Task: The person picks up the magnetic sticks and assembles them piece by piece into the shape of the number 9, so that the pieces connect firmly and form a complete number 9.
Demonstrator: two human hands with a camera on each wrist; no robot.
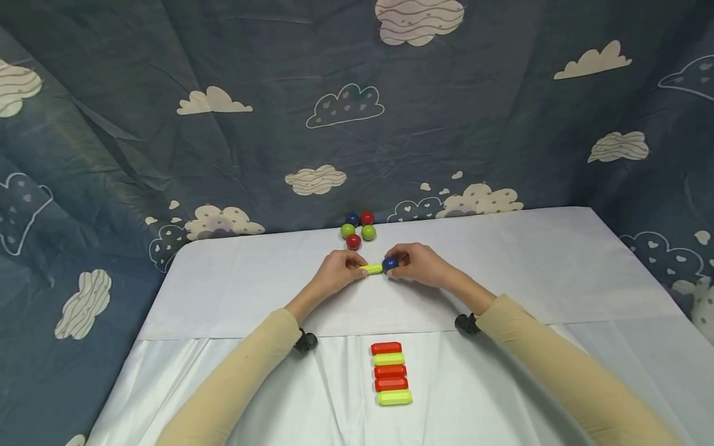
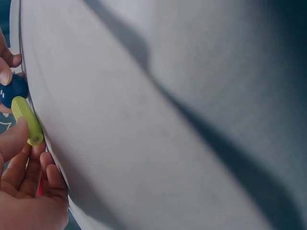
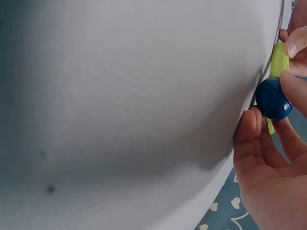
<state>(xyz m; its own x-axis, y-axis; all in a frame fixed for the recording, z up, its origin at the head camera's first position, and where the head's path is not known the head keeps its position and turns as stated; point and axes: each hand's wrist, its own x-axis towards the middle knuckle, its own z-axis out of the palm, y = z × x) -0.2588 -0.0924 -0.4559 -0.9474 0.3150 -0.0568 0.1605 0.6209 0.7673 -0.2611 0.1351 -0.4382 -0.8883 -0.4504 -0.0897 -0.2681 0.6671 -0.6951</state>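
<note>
In the head view, my left hand pinches a yellow-green ridged stick between thumb and fingers. My right hand grips a dark blue ball at the stick's right end. Stick and ball touch end to end, just above or on the white table. The left wrist view shows the stick meeting the blue ball. From the right wrist, the ball sits between thumb and fingers, and a small yellow-green piece shows beyond it, its kind partly hidden.
Behind the hands stands a cluster of small balls: red ones, green ones and a blue one. Nearer me lies a column of red sticks and yellow-green sticks on the white cloth. A cloud-patterned curtain hangs behind.
</note>
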